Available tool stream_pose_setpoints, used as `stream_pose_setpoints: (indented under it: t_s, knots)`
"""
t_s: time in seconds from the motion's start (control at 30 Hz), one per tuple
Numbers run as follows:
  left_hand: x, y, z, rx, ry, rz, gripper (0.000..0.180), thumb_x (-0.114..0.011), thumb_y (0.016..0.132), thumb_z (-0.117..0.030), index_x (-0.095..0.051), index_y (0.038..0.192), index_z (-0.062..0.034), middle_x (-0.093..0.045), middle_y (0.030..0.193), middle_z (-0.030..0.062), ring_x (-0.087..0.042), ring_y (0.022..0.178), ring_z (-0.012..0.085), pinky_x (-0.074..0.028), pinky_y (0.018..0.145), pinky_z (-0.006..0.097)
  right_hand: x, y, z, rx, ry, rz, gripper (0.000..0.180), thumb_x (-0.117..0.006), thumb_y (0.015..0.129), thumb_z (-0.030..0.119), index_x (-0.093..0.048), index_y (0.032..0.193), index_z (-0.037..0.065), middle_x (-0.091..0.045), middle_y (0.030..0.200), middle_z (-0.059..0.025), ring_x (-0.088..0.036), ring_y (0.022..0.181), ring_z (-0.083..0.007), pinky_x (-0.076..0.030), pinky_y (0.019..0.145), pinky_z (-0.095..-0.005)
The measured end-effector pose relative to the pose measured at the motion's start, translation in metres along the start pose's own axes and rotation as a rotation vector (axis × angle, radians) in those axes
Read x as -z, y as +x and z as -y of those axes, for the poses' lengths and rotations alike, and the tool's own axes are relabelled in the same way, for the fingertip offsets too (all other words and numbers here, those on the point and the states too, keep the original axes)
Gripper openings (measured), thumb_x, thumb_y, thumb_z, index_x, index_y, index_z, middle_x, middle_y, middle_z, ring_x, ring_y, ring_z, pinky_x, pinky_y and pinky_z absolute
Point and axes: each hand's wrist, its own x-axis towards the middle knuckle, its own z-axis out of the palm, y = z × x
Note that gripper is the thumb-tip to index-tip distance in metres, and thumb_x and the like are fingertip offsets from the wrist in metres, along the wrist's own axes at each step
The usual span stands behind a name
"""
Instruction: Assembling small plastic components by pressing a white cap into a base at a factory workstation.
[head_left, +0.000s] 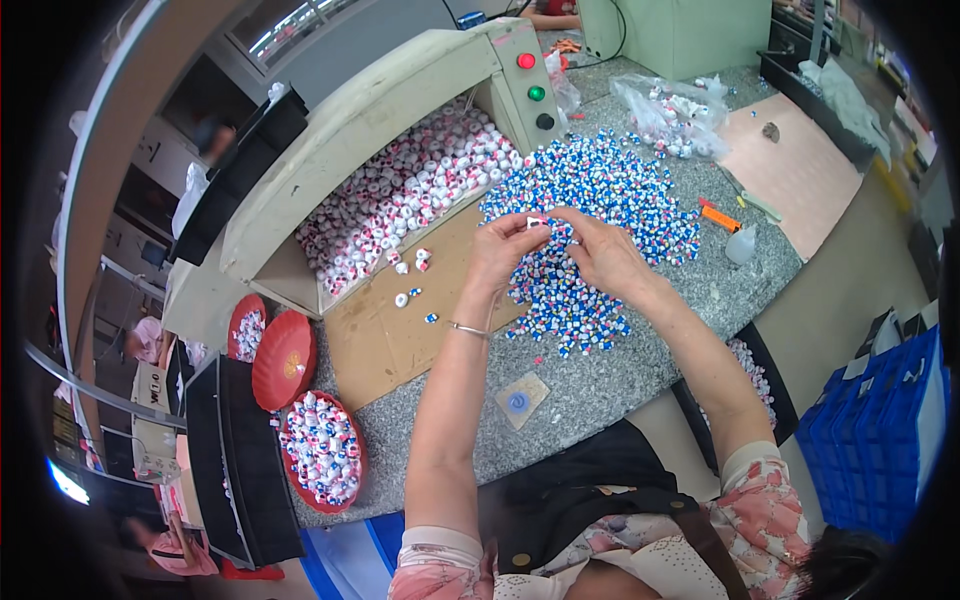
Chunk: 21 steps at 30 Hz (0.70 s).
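Note:
My left hand (503,250) and my right hand (597,250) meet over a big heap of small blue-and-white caps (600,190) on the grey stone table (620,370). Both pinch one small white piece (537,222) between their fingertips. A thin bracelet circles my left wrist. To the left, a beige machine housing (370,110) holds a mass of red-and-white caps (410,190). A few loose caps lie on the cardboard sheet (390,330) below it.
Red round dishes (283,362) stand at the table's left edge, one full of mixed caps (322,450). A plastic bag of caps (675,112), an orange tool (720,217) and a small white bottle (741,243) lie at the right. Blue crates (880,440) stand lower right.

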Motion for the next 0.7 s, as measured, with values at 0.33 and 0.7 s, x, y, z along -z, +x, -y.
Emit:
stream_pose_setpoints:
  t_s: [0.33, 0.7]
  knots:
    - [-0.015, 0.007, -0.001, 0.016, -0.047, 0.026, 0.021, -0.073, 0.082, -0.007, -0.069, 0.100, 0.0026, -0.067, 0.083, 0.0049, -0.063, 0.072, 0.0097, -0.054, 0.067, 0.023, 0.004, -0.010, -0.018, -0.136, 0.158, 0.033, 0.056, -0.060, 0.083, 0.001, -0.048, 0.134, 0.018, -0.056, 0.073, -0.0050, -0.058, 0.065, -0.0152, -0.049, 0.061, -0.0312]
    - [-0.018, 0.008, -0.004, 0.022, -0.053, 0.049, 0.021, -0.072, 0.083, -0.008, -0.069, 0.102, 0.0000, -0.069, 0.087, 0.0042, -0.065, 0.076, 0.0107, -0.056, 0.072, 0.024, 0.012, -0.012, -0.017, -0.169, 0.238, 0.047, 0.060, -0.061, 0.083, -0.001, -0.045, 0.137, 0.019, -0.054, 0.076, -0.0017, -0.056, 0.068, -0.0110, -0.049, 0.064, -0.0277]
